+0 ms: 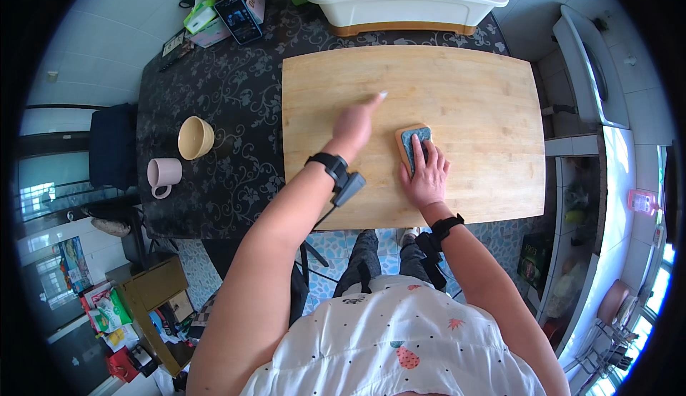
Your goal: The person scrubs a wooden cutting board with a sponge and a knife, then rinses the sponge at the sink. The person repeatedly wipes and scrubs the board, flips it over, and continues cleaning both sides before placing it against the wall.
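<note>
My right hand (pixel 426 179) rests on a small rectangular block (pixel 407 152) with a mottled blue-grey top and a tan border; it may be a whetstone or a sponge. Index and middle fingers lie along its top, and the thumb sits by its near left edge. The block is flat on a light wooden board (pixel 482 101). My left hand (pixel 355 122), blurred, is over the board to the left of the block and apart from it. A small white spot shows at its fingertip; whether that is a nail or a held object is unclear.
Left of the board, a yellow bowl (pixel 196 138) and a pink mug (pixel 164 175) stand on the black floral tabletop (pixel 236 101). A phone (pixel 238 19) leans against boxes at the back left. Behind the board is a white lidded bin (pixel 407 7).
</note>
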Available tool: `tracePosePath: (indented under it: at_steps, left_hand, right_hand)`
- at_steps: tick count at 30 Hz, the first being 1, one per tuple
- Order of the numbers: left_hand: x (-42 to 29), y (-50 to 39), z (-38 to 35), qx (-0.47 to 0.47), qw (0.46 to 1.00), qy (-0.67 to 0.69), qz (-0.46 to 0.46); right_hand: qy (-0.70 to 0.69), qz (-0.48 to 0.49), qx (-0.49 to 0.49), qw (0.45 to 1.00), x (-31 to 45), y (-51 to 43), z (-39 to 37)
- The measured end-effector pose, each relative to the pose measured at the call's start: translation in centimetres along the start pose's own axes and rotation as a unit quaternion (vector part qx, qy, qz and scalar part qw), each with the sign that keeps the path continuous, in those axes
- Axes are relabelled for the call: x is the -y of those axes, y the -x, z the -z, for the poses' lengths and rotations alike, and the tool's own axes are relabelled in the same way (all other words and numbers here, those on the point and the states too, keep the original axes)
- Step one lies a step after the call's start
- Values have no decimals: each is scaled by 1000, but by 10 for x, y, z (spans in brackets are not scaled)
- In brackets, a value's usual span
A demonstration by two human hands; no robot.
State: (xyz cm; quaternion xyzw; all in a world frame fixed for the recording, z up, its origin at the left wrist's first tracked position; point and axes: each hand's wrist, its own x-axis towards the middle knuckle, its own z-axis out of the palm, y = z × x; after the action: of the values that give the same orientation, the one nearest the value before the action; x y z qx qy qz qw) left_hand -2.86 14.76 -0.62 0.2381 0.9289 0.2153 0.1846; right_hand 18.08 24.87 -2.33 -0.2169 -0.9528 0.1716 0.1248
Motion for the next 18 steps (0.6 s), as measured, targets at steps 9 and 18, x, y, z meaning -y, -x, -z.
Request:
tracePosePath:
  at_steps: [9,18]
  left_hand:
    - [-29,35,5,139,962,227,67]
    - [98,177,43,-67,985,150,51]
  right_hand:
    - [-4,4,-22,1000,2,2,0]
    - [-26,70,-94,993,-71,-63,11]
